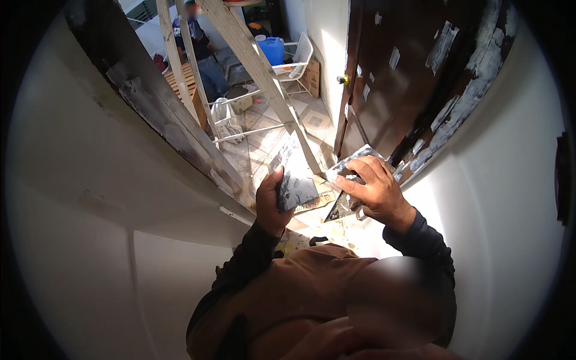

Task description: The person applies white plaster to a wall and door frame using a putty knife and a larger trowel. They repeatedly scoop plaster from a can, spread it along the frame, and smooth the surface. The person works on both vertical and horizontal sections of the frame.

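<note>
My left hand is closed around the edge of a flat, rectangular putty spreader, its face smeared white and grey. To its right, my right hand grips a second flat putty spreader, which carries grey-white smears along its top edge. The two blades are close together but apart, in front of my chest. Beyond my right hand stands a dark brown door with white putty patches. Its frame at the right has a long streak of the same putty.
A paint-stained wooden ladder stands in the doorway ahead. Grey-smeared door frame runs down the left. Farther off are a blue jug, a white metal-framed chair, a white bag and another person. Pale walls flank me.
</note>
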A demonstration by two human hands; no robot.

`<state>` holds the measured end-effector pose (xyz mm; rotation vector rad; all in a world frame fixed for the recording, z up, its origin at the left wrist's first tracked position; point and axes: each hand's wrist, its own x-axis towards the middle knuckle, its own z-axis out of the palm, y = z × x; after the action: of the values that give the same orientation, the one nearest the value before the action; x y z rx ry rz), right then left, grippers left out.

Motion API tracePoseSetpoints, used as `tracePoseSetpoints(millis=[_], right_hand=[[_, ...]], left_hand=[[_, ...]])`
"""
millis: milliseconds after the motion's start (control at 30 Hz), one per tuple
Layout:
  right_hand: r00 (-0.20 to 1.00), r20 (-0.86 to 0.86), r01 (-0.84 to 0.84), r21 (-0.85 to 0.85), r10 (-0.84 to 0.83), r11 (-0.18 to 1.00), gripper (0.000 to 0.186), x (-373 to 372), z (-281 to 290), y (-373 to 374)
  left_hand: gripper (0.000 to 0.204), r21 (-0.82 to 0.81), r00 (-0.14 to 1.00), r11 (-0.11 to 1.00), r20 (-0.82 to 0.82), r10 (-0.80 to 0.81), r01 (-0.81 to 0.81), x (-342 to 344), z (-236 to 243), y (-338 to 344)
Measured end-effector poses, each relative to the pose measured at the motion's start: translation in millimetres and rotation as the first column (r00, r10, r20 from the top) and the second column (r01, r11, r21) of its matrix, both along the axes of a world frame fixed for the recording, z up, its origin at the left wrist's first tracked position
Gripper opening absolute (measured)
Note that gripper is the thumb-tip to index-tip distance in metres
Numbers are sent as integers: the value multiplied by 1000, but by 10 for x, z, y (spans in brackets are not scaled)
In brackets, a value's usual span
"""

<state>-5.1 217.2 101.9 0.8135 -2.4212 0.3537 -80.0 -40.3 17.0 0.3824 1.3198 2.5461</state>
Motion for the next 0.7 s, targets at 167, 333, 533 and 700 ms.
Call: tracePoseSetpoints(millis=[167, 333, 533, 700], right_hand=[[933, 357, 167, -551, 50, 818, 27, -204, -1077, 354], [583, 811, 721, -542, 44, 432, 25, 36, -2552, 400], [585, 570, 785, -578, 577, -225, 23, 252, -3257, 341], [517, 527, 856, -338, 674, -392, 23, 214, -3733, 1036]], left_hand=[[23, 306, 957, 942, 286, 47, -137, 127, 306, 33], [33, 139, 838, 891, 426, 340, -432, 335, 389, -33], [35, 494, 992, 867, 125, 3, -65, 443, 443, -193], [30, 617, 992, 779, -19, -124, 110, 413, 512, -35]])
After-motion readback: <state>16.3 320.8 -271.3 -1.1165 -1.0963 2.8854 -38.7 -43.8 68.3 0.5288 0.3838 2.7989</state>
